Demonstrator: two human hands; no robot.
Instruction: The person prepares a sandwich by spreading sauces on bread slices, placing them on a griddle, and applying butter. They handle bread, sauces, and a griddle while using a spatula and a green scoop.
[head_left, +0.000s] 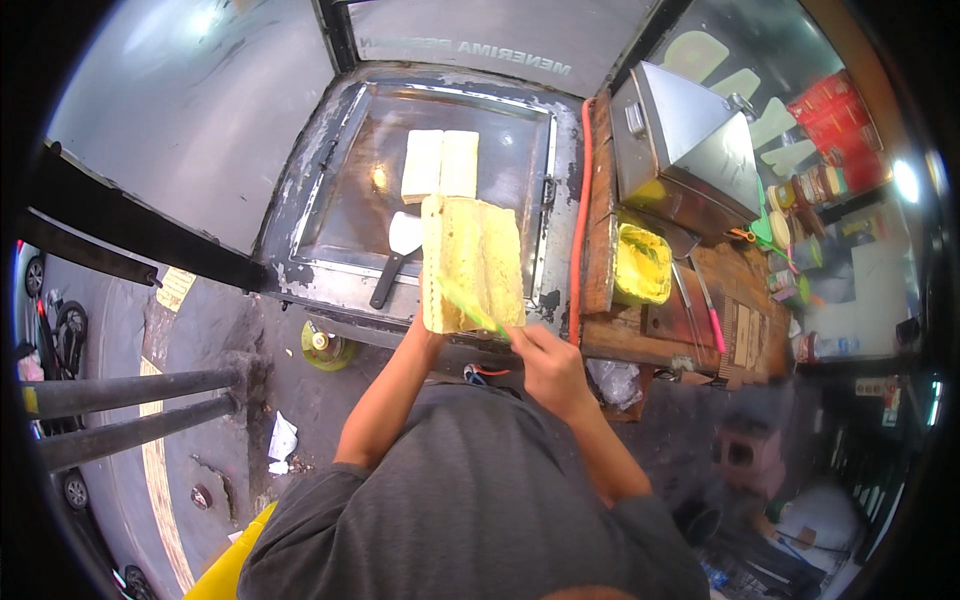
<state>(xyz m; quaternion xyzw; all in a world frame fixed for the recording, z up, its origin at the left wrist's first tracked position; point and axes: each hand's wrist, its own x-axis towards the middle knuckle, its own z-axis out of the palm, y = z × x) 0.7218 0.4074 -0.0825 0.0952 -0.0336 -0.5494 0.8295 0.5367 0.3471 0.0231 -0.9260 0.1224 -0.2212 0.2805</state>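
Observation:
My left hand (429, 330) holds up an opened block of bread (499, 255) from beneath, its fingers mostly hidden behind it. A yellow spread coats the upward faces. In my right hand (551, 367) is a green spreader (469, 306), its blade lying against the lower part of the bread. Behind the bread, another pale block of bread (441, 161) rests on the flat metal griddle (345, 187). A metal scraper with a black handle (388, 277) leans over the griddle's near edge, left of the held bread.
To the right, a tub of yellow spread (643, 266) stands beside a steel box (690, 142). Tongs (686, 300) and a pink-handled utensil (709, 307) lie on the wooden counter (615, 330). An orange hose (581, 225) runs along the griddle's right side. Glass panels enclose the far side.

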